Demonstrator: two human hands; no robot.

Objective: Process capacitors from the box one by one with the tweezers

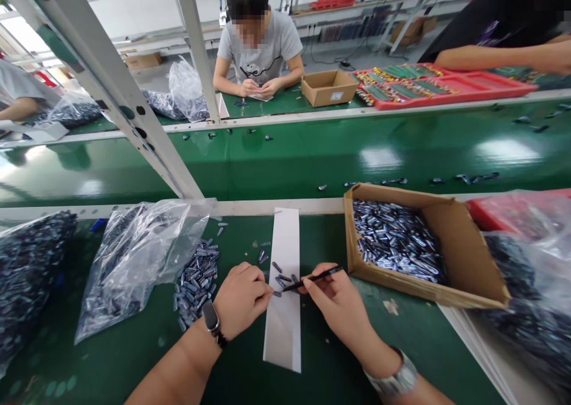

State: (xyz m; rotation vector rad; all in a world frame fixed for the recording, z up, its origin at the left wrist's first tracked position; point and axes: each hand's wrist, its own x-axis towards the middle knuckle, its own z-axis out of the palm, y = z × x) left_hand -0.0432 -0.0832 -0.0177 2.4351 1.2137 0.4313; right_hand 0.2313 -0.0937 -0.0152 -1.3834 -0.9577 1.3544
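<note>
White paper strip (284,327) on green bench: right hand (341,304) gripping black pen (314,278) over it, left hand (241,298) pinching small metal piece (276,293) at its left edge, cardboard box (464,262) to its right.

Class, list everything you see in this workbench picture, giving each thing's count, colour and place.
paper strip: one, white, bench centre.
thin tool: one, black, tip over paper strip.
metal parts pile: one, silvery-dark, left of strip.
plastic bag: one, clear, left of pile.
cardboard box: one, brown, right of strip, holding parts.
conveyor belt: one, green, beyond bench.
co-worker: one, grey shirt, across belt.
left hand: one, curled, fingertips at strip.
right hand: one, holding thin tool.
</note>
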